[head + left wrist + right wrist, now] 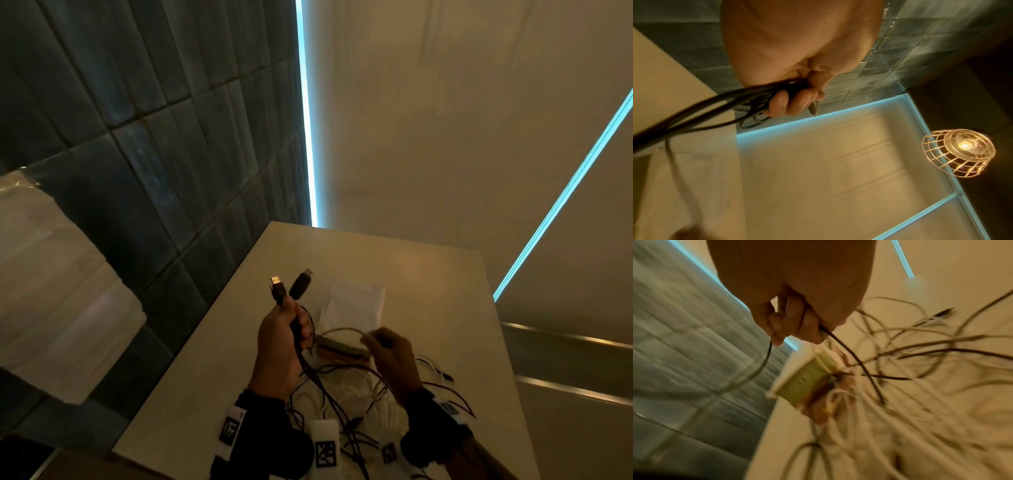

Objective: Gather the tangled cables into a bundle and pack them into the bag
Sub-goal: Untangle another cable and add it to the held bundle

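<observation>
My left hand (pixel 284 337) is raised above the table and grips a bunch of black cables (pixel 748 97); a USB plug (pixel 276 286) and a dark oval connector (pixel 300 284) stick up out of the fist. My right hand (pixel 388 346) pinches a thin pale cable (pixel 342 330) that loops toward the left hand. In the right wrist view the fingers (pixel 791 324) curl round that thin cable (pixel 764 361). A tangle of white, red and black cables (pixel 346 394) lies on the table under both hands. The white bag (pixel 352 303) lies flat behind them.
The white table (pixel 428 274) stands in a corner, with a dark tiled wall (pixel 154 137) on its left. A flat greenish and brown device (pixel 339 347) lies among the cables. A wire-cage lamp (pixel 957 152) hangs overhead. White stacked material (pixel 51 291) sits at the left.
</observation>
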The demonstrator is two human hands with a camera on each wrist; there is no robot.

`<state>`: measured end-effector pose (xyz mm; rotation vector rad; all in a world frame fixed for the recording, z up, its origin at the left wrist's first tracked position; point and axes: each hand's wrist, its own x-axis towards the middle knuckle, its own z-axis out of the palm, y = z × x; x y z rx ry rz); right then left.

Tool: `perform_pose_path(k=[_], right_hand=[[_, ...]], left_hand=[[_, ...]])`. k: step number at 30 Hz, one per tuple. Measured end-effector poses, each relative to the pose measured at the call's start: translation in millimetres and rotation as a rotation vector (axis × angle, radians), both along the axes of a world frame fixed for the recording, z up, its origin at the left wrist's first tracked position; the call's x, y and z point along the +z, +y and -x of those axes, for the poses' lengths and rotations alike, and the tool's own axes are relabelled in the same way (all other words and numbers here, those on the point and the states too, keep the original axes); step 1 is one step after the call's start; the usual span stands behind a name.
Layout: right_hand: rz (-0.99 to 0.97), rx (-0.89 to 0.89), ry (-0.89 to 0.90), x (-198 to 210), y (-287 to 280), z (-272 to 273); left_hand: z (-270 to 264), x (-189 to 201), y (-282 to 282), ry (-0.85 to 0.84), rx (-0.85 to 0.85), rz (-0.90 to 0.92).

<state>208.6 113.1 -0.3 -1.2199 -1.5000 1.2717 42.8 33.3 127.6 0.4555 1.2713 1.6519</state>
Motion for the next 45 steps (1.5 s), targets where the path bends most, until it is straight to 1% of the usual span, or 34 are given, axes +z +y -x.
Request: perform_pose_path(k=[2, 4, 5, 7, 9, 11, 14, 17, 21, 26, 31, 34, 38, 40, 41, 43, 45], right_hand=[[-0.019, 0.028, 0.182, 40.6, -4.7, 6.5], [-0.022, 0.132, 0.307, 74.4, -15.6, 10.2], [-0.004, 0.205, 0.333, 84.7, -21.2, 11.5], [0.048, 0.316, 0.347, 92.1, -30.8, 13.7], [0.061, 0.346, 0.321, 87.7, -36.2, 13.0], [0.089, 0.338, 0.315, 82.2, -37.6, 8.9], [0.13, 0.312, 0.319, 68.6, -38.3, 0.9], [0.121, 0.278, 0.25, 43.3, -37.8, -9.4], [0.161, 0.234, 0.19, 14.3, -37.5, -16.4], [0.228, 0.256, 0.079, -17.8, -43.5, -23.7], [0.288, 0.203, -0.032, -43.4, -45.0, -33.5], [0.271, 0.163, -0.114, -50.5, -43.9, -38.7], [0.264, 0.146, -0.228, -54.2, -41.9, -39.9], [0.272, 0.11, -0.243, -48.3, -37.5, -39.1], [0.295, 0.081, -0.21, -41.8, -34.8, -39.7], [0.364, 0.03, -0.086, -19.7, -30.8, -41.0], [0.327, 0.021, -0.002, 4.7, -30.1, -50.8]], left_hand=[[-6.1, -5.5, 0.9, -0.005, -0.01, 0.056], [-11.9, -6.5, 1.8, -0.005, -0.035, 0.088], [-14.2, -5.6, 2.6, -0.009, -0.053, 0.095], [-18.0, -0.9, 4.2, -0.07, -0.097, 0.068], [-19.6, 6.2, 5.1, -0.15, -0.123, -0.011], [-18.8, 11.4, 6.3, -0.17, -0.11, -0.075], [-17.5, 12.8, 7.2, -0.134, -0.073, -0.11], [-15.7, 10.9, 7.0, -0.08, -0.047, -0.101], [-12.5, 10.6, 5.9, -0.049, -0.018, -0.127], [-12.3, 12.9, 5.5, -0.141, -0.009, -0.207], [-4.6, 18.3, 3.1, -0.14, -0.024, -0.277], [2.1, 23.6, 2.3, -0.139, -0.023, -0.295], [3.2, 23.5, 0.9, -0.125, -0.007, -0.274], [1.5, 21.1, 0.8, -0.118, -0.013, -0.246], [0.4, 19.5, 1.6, -0.123, -0.023, -0.234], [-1.1, 18.4, 3.2, -0.122, -0.045, -0.204], [0.7, 18.5, 4.0, -0.11, -0.034, -0.203]])
